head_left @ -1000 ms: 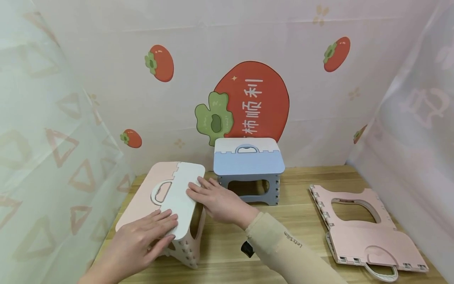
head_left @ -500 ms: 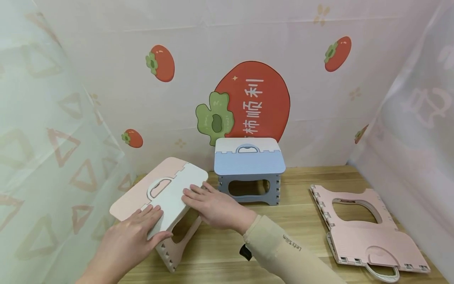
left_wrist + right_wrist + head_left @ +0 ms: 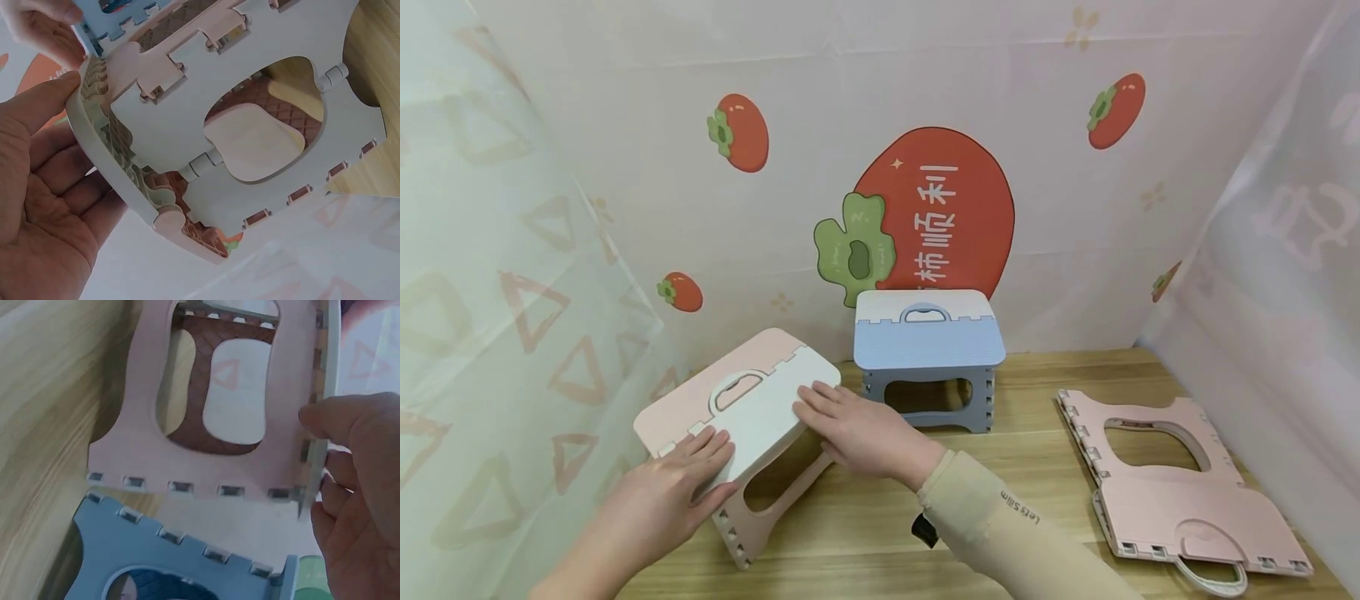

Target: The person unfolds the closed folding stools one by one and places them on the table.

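Note:
A pink and white folding stool stands unfolded and turned at an angle on the left. My left hand holds the near end of its white half, fingers flat on top and thumb at the edge. In the left wrist view, that thumb rests on the rim of the seat. My right hand grips the seat's right edge, its fingers on top. The right wrist view shows the right thumb below the rim, against the pink leg panel.
Behind the right hand, a blue and white folding stool stands unfolded against the printed backdrop. A pink folding stool lies folded flat at the right of the wooden table. Fabric walls close off both sides.
Both hands have turned the pink and white stool clockwise, its near end swinging left. The left hand has moved left with it. The other two stools have stayed put.

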Motion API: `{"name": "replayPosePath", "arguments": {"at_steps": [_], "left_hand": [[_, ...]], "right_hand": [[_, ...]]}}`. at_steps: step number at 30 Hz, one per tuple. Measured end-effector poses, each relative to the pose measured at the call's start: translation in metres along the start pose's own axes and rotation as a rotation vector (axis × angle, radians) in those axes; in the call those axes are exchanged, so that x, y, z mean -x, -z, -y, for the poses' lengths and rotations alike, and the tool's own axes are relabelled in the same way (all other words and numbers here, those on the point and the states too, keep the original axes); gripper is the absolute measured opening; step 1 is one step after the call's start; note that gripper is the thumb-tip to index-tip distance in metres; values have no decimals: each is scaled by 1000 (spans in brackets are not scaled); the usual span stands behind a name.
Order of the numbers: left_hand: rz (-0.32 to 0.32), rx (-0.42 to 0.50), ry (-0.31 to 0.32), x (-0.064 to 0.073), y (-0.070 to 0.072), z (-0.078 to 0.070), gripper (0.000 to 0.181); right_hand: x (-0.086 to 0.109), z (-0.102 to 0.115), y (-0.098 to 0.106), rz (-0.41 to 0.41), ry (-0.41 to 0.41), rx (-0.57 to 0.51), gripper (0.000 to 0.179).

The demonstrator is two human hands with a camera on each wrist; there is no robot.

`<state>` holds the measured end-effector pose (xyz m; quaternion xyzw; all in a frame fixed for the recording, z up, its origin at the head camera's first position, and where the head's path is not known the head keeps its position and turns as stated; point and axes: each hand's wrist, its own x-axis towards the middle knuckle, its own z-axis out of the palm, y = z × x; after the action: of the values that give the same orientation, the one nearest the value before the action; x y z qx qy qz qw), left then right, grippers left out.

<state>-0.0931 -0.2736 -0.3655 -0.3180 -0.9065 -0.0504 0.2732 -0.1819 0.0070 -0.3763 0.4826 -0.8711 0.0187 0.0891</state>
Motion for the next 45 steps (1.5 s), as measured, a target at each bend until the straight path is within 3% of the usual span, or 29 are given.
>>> {"name": "replayPosePath", "arguments": {"at_steps": [6, 16, 20, 25, 35, 39, 45], "left_hand": [[-8, 32, -1, 2, -1, 8, 76], [-37, 96, -1, 9, -6, 32, 63], [-9, 77, 32, 8, -6, 37, 38], [8, 44, 67, 3, -9, 43, 50], [62, -23, 152, -8, -12, 47, 38], [103, -23, 214, -12, -11, 46, 34], [133, -44, 253, -16, -15, 47, 38]], "right_hand": [[3, -6, -4, -55, -42, 46, 58], [1, -2, -1, -79, -4, 33, 54], [0, -2, -1, -97, 28, 29, 53], [-1, -3, -1, -93, 49, 26, 52], [-2, -1, 3, -46, 21, 17, 50], [-3, 0, 3, -56, 12, 17, 49], [-5, 2, 2, -69, 4, 22, 48]]}}
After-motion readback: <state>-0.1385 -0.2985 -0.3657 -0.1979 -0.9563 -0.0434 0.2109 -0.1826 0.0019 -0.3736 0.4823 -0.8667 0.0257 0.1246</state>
